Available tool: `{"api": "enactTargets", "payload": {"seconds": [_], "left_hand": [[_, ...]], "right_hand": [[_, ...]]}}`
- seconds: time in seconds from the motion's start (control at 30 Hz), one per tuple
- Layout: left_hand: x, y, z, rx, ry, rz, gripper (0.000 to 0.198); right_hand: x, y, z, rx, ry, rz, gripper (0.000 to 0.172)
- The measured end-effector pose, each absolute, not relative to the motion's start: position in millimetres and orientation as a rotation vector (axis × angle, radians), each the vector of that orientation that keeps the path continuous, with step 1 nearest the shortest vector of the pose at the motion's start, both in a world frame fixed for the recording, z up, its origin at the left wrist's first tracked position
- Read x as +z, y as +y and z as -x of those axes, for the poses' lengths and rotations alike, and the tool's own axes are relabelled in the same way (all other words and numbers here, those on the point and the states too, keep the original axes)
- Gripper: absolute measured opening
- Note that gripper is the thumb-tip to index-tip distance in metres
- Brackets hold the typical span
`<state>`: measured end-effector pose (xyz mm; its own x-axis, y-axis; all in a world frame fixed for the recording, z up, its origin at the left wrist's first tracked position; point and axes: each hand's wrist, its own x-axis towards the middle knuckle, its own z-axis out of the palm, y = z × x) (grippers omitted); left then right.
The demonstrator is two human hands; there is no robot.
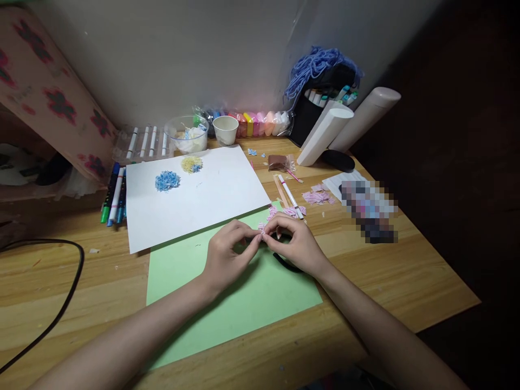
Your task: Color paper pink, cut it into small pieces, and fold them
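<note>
My left hand (231, 246) and my right hand (294, 241) meet fingertip to fingertip above a green sheet (227, 303). Both pinch a small piece of pink-and-white paper (262, 227), mostly hidden by the fingers. More pink paper pieces (292, 212) lie just beyond my right hand, and another pile (319, 196) sits farther right. A black curved object (286, 264) shows partly under my right hand. The white sheet (170, 222) overlaps the green one and bears a blue crumpled-paper cluster (167, 181) and a yellow one (190, 164) with some blue at its edge.
A white marker (290, 196) lies near the pink pieces. Along the back stand a clear bowl (187, 135), a paper cup (225, 130), bagged coloured clay (255, 123) and a black pen holder (303, 116). A white bottle (325, 135) stands at right. A black cable (77, 271) curves at left.
</note>
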<state>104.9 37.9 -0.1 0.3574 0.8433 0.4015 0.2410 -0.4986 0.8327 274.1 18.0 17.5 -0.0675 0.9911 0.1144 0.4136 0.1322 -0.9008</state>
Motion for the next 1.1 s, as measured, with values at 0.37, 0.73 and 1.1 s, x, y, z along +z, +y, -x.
{"api": "enactTargets", "payload": {"seconds": [0.37, 0.73, 1.1], "left_hand": [[5, 41, -103, 1.067, 1.105, -1.768, 0.012], [3, 47, -103, 1.018, 1.197, -1.570, 0.019], [29, 59, -128, 0.946, 1.007, -1.922, 0.016]], "right_hand": [[20, 21, -279, 0.985, -1.502, 1.440, 0.008], [23, 34, -310, 0.999, -1.350, 1.486, 0.015], [24, 48, -377, 0.671, -0.998, 1.607, 0.017]]}}
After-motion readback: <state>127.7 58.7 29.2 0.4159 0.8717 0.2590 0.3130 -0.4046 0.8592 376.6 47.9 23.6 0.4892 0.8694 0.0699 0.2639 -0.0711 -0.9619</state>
